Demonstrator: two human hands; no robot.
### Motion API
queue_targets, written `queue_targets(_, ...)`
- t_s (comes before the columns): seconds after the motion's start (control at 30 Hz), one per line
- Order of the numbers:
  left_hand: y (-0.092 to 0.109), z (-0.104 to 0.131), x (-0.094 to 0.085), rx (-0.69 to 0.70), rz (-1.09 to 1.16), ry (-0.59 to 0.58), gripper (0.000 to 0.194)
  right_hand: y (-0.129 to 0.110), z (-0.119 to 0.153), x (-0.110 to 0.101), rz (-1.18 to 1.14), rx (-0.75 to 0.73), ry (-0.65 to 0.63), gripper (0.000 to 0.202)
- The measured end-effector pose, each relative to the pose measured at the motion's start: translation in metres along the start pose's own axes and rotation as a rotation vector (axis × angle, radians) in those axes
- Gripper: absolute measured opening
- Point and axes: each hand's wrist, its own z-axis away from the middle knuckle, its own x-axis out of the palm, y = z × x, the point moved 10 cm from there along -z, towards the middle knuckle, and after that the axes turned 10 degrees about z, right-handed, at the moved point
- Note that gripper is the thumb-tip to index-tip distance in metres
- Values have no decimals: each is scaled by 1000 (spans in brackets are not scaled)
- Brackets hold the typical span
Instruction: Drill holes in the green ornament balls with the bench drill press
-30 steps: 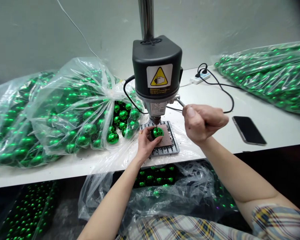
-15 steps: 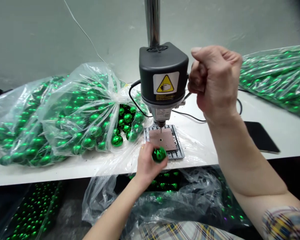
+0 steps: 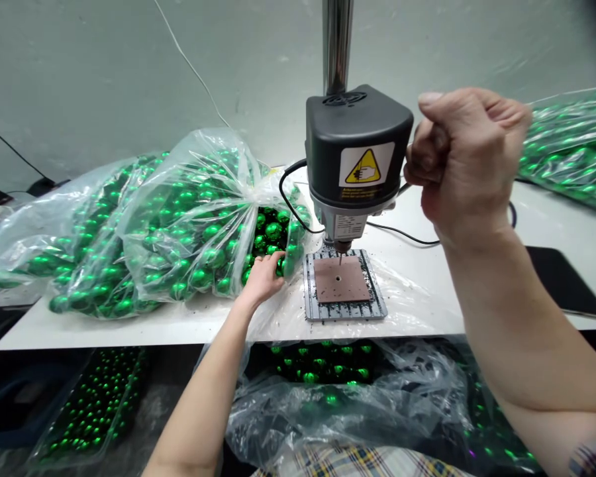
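A pale wall point(image 3: 258, 66) backs the flecked white bench point(image 3: 179, 324). A clear bag point(image 3: 251, 192) slumps at nine o'clock from the drill press point(image 3: 360, 152). At three, the right hand point(image 3: 469, 159) is closed round the lever point(image 3: 403, 189). At eight, the left hand point(image 3: 265, 279) touches a green ball point(image 3: 281, 265); whether it's gripped, I can't tell.

Right fingers point(image 3: 427, 151) in a high fist, left fingers point(image 3: 268, 261) low
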Motion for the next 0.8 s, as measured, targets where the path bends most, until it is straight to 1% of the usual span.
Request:
queue_targets(0.07,0,0,2,22,81,15,57,2,-2,-2,6,-4,8,39)
queue_targets(0.1,-2,2,-1,11,131,64,52,4,-3,-3,8,-7,14,39)
queue_targets(0.17,-8,7,-17,-32,253,224,44,6,-4,-4,6,-16,22,41)
queue_targets(0.2,-12,12,-26,-55,338,316,44,6,-4,-4,5,-21,22,41)
queue_targets(0.27,-18,23,-44,-91,571,473,52,7,-4,-4,-1,-27,17,43)
queue_targets(0.3,-19,29,-49,-107,714,519,56,7,-4,-3,-4,-32,13,43)
queue_targets(0.33,-18,34,-51,-124,864,533,58,6,-4,-3,-7,-41,9,42)
queue_targets(0.37,-15,37,-49,-140,1009,516,58,5,-4,-3,-9,-50,2,41)
queue_targets(0.4,-8,39,-44,-150,1140,468,56,4,-3,-3,-11,-59,-4,41)
queue_targets(0.43,2,41,-37,-156,1248,394,54,4,-3,-2,-13,-65,-12,40)
queue_targets(0.5,25,42,-18,-164,1396,222,51,4,-4,-1,-22,-65,-20,39)
queue_targets(0.57,40,42,1,-195,1486,103,47,4,-4,0,-29,-58,-25,39)
queue_targets(0.6,43,42,10,-222,1526,76,44,4,-4,0,-29,-59,-25,40)
queue_targets(0.7,42,36,30,-310,1636,64,41,4,-5,1,-1,-64,-42,45)
queue_targets(0.8,39,26,39,-321,1637,75,44,5,-5,3,61,-62,-86,52)
